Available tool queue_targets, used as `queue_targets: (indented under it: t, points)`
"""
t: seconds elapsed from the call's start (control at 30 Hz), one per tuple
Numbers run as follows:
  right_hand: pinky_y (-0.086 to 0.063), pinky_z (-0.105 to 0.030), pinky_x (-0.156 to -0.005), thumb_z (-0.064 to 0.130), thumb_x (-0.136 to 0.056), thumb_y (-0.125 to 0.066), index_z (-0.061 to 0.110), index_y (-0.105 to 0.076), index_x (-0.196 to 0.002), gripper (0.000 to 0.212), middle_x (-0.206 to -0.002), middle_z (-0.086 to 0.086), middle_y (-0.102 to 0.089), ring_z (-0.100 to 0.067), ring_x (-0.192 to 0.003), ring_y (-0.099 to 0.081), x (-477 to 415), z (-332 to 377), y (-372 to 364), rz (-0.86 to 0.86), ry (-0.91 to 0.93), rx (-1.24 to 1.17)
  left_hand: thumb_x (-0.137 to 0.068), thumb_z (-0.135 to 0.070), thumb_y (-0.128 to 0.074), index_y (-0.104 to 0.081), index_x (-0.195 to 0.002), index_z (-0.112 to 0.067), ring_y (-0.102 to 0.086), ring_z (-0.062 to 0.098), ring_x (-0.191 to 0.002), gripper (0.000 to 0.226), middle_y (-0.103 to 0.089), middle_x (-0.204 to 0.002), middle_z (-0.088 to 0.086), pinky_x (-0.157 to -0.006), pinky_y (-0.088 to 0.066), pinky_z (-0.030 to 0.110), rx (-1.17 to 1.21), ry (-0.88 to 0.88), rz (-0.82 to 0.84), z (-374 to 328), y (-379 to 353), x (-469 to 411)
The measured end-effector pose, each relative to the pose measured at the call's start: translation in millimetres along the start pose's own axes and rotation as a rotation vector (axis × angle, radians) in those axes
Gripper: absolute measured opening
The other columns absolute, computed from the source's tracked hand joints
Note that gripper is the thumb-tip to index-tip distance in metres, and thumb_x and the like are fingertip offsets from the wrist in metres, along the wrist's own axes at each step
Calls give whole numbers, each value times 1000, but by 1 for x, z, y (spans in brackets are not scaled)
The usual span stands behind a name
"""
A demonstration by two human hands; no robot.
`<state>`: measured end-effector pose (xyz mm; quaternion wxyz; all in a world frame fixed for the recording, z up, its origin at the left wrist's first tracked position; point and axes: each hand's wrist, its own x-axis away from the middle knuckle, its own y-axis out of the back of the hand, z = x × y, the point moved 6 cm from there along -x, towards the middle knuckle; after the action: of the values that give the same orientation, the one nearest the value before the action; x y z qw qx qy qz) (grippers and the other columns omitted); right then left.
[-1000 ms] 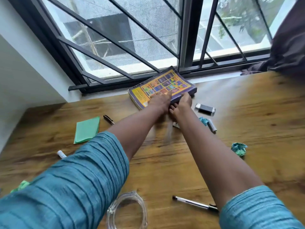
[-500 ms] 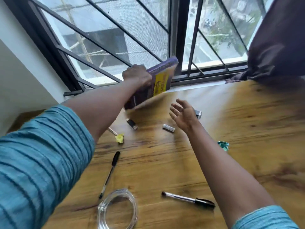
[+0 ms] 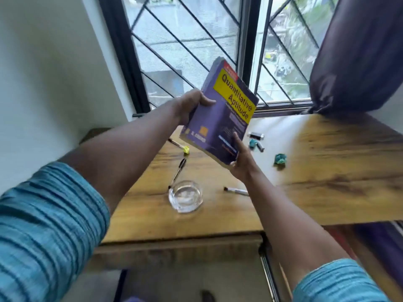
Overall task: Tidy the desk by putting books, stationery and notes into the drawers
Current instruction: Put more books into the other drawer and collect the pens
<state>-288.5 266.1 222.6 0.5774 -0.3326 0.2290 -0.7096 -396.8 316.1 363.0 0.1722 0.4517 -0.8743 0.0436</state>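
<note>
I hold the thick purple book (image 3: 220,118) in the air above the tabletop (image 3: 327,171), tilted, with its cover toward me. My left hand (image 3: 192,105) grips its upper left edge, thumb across the cover. My right hand (image 3: 239,158) cups the lower corner, thumb on the cover and fingers underneath. The book looks heavy and both grips sit out at the edges, so I judge a slip to be the main risk: if my right hand lets go before the left has a fuller hold, the book could swing down and drop. Below it on the tabletop lie a glass dish (image 3: 185,196), a black pen (image 3: 178,171), a second pen (image 3: 236,190) and a yellow scrap (image 3: 186,149). A falling book could crack the dish or knock a pen off the near edge. I cannot see an open drawer from here, so I will likely need one hand free to pull it, which leaves all the weight on the other.
</note>
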Motion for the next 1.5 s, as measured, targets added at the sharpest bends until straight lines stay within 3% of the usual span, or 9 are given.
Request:
queue_targets:
  t: [0.1, 0.23, 0.33, 0.57, 0.73, 1.07, 1.2, 1.33, 1.5]
  points:
    - [-60, -35, -56, 34, -96, -48, 16, -70, -94, 28, -77, -4, -76, -18, -65, -73, 66, -9, 4, 12, -11, 34, -95, -17, -44, -62, -84, -10, -69, 17, -53, 22, -73, -63, 3, -70, -52, 28, 22, 24, 40, 25, -14, 49]
    - [-60, -39, -72, 26, -93, -54, 11, -62, -119, 31, -94, -9, -75, -23, -76, -73, 130, -15, 41, -37, 13, 104, -93, -14, -47, -63, -83, -9, -69, 16, -51, 20, -73, -62, 4, -61, -58, 27, 41, 107, 77, 72, -48, 85]
    - [-60, -31, -59, 15, -93, -53, 9, -65, -107, 19, -80, -6, -75, -20, -64, -72, 169, -3, 73, -96, 26, 184, -91, -8, -46, -60, -80, -7, -68, 17, -46, 18, -71, -58, 4, -50, -57, 23, 95, 173, 84, 115, -80, 92]
    - [-59, -29, -55, 11, -87, -61, 3, -62, -116, 30, -75, -5, -75, -18, -59, -71, 239, 27, 178, -250, -59, 424, -86, 2, -52, -62, -89, -11, -64, 18, -75, 16, -69, -84, 5, -79, -54, 30, 166, 273, 129, 197, -174, 88]
    - [-60, -36, -61, 11, -80, -67, 3, -61, -120, 41, -92, -15, -73, -26, -68, -72, 294, 56, 260, -316, -109, 506, -85, 2, -58, -60, -94, -11, -59, 15, -73, 16, -63, -84, 2, -61, -46, 25, 5, 294, 66, 224, -261, 103]
    - [-58, -30, -52, 2, -85, -63, 3, -63, -107, 23, -76, -13, -73, -23, -58, -70, 379, 116, 382, -326, -269, 701, -83, 0, -68, -58, -98, -5, -61, 23, -77, 19, -65, -80, 6, -77, -50, 37, 26, 475, 69, 289, -427, 126]
    - [-56, -26, -49, 2, -85, -63, 8, -65, -96, 12, -72, -10, -73, -21, -55, -70, 377, 112, 395, -301, -317, 703, -83, 1, -68, -46, -99, -8, -60, 31, -93, 29, -60, -98, 13, -84, -51, 42, 53, 473, -84, 303, -437, 126]
    - [-57, -26, -53, 3, -85, -64, 2, -64, -105, 20, -71, -8, -74, -18, -57, -70, 354, 93, 392, -283, -358, 702, -90, 1, -58, -49, -89, -3, -52, 25, -77, 10, -53, -78, 10, -75, -42, 36, -6, 515, -203, 306, -421, 120]
    - [-59, -32, -62, 5, -85, -66, -3, -59, -115, 32, -88, -15, -71, -21, -65, -71, 312, 72, 376, -234, -358, 687, -94, -4, -52, -53, -125, 4, -58, 25, -102, 32, -58, -127, 20, -77, -44, 28, -94, 532, -323, 307, -384, 94]
